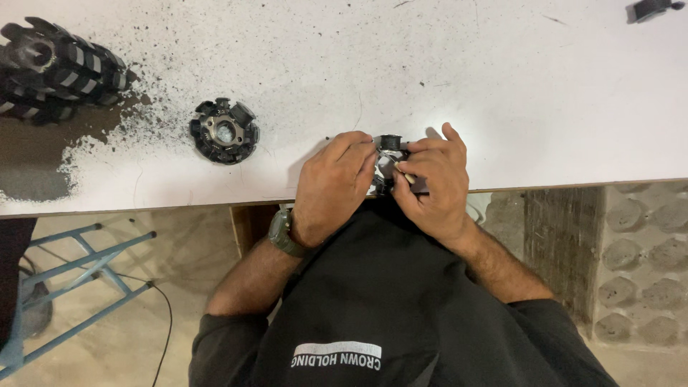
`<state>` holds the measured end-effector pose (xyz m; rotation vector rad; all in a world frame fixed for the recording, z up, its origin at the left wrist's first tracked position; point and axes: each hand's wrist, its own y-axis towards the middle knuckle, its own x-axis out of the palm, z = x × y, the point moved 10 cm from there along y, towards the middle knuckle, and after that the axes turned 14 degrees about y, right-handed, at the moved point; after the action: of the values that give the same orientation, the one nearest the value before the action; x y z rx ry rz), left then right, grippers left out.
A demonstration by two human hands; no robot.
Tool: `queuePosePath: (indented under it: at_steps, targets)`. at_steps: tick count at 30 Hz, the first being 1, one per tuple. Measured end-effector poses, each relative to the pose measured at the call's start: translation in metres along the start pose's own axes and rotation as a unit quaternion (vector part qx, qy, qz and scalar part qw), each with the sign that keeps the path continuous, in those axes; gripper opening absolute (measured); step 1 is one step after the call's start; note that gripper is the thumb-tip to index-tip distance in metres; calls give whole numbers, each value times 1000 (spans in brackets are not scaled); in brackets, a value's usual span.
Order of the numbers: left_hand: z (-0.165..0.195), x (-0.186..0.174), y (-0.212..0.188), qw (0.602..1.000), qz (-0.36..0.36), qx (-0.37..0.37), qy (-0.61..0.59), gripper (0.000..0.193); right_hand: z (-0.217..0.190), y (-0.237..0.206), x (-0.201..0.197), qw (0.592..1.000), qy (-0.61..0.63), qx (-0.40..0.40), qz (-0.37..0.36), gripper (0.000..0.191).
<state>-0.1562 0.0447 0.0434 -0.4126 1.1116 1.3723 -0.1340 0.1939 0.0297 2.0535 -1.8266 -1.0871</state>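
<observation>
Both hands close around a small black-and-metal stator part at the near edge of the white, grit-speckled table. The left hand and right hand grip its sides. The hands cover most of it, so its long axis cannot be determined. A second ring-shaped stator with radial black poles lies flat, well apart to the left.

Lighting: bright and even over the white table, no strong glare. Shadows: short, soft, thrown up and to the left of the hands and of the small black ring-shaped part. Lower area under the table edge: dimmer, warm-toned. Focus: sharp at centre; stack of parts at upper left slightly soft. Edges: mild wide-angle stretch.
</observation>
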Motion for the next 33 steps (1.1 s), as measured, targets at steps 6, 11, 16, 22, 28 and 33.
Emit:
queuePosePath:
  at_steps: [6, 11, 16, 22, 28, 33]
  targets:
    - [1, 1, -1, 1000, -5, 2, 1, 14, 3, 2, 4, 1000, -15, 9, -12, 22]
    - [-2, 5, -3, 1000, -14, 2, -4, 11, 3, 0, 4, 1000, -7, 1, -11, 24]
    - [-4, 8, -7, 1000, -23, 2, -12, 11, -1, 0, 8, 999, -8, -24, -24, 26]
    - [-4, 9, -9, 1000, -19, 8, -17, 13, -4, 1, 10, 999, -31, -25, -15, 31]
    - [-3, 6, -11, 999, -33, 25, -18, 16, -11, 5, 17, 996, -70, -35, -44, 32]
    - [-13, -46, -18, 991, 35, 48, 116, 17, -4, 6, 4, 996, -85, 2, -37, 30]
